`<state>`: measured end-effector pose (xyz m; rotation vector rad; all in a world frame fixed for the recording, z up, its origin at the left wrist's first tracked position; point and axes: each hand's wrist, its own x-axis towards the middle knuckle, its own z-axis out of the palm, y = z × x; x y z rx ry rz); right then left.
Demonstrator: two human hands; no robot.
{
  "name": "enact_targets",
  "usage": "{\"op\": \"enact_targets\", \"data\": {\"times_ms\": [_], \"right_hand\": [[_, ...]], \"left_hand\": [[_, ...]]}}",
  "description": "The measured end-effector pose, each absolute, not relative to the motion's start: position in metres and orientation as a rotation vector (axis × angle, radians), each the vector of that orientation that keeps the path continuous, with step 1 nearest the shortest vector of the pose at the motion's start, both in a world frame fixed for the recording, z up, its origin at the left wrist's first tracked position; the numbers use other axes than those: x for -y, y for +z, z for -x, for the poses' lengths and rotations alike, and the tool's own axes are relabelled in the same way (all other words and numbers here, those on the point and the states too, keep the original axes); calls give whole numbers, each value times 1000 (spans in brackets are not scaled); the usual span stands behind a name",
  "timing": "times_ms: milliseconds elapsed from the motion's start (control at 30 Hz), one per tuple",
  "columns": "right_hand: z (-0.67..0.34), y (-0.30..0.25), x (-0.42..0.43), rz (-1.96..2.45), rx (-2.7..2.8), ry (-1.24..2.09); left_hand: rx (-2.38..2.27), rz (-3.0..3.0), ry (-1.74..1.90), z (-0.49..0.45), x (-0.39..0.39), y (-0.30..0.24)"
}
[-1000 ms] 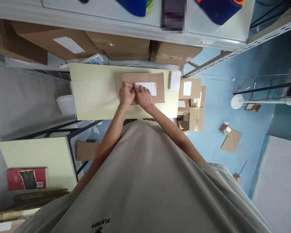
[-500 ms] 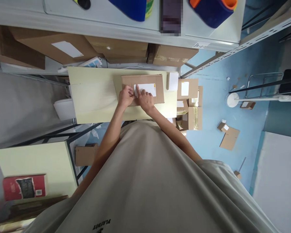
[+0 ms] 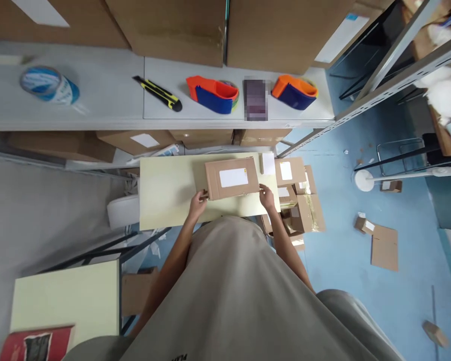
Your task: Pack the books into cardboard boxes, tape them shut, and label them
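Observation:
A flat brown cardboard box (image 3: 231, 191) lies on the pale yellow tabletop (image 3: 165, 190) in front of me, a white label (image 3: 233, 177) on its upper face. My left hand (image 3: 198, 203) is closed at its near left corner, fingertips against the cardboard. At the near right corner my right hand (image 3: 266, 196) grips the box's edge with curled fingers. Whether the near side is raised off the table, I cannot tell. Just beyond the box's right end stands a small stack of white labels or paper (image 3: 268, 164).
Above the table's far side, a grey shelf (image 3: 108, 113) bears a yellow-black utility knife (image 3: 158, 94), two orange-and-blue tape dispensers (image 3: 212, 95) and a tape roll (image 3: 48, 85). Cardboard boxes (image 3: 311, 213) are piled right of the table. A metal upright (image 3: 383, 82) rises at right.
Both hands have left the label and moved apart to the box's near corners. My view has tilted up, so more of the shelf shows.

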<state>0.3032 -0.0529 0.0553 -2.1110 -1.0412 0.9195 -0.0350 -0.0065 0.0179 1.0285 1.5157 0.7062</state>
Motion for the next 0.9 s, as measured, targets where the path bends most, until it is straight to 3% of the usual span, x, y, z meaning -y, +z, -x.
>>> {"op": "enact_targets", "data": {"times_ms": [167,367,733,900], "right_hand": [[-280,57,58,1955,997,986],[-278,95,64,1730,938,967],[-257,92,112,2024,788,962],[-232,95,140,1909,775,1037]], "left_hand": [[-1398,-1064,667,34,10,30],[-1371,-1144,901,48,-9,66],[-1420,-991,728,73,27,57],[-1368,-1052,684,75,41,62]]}}
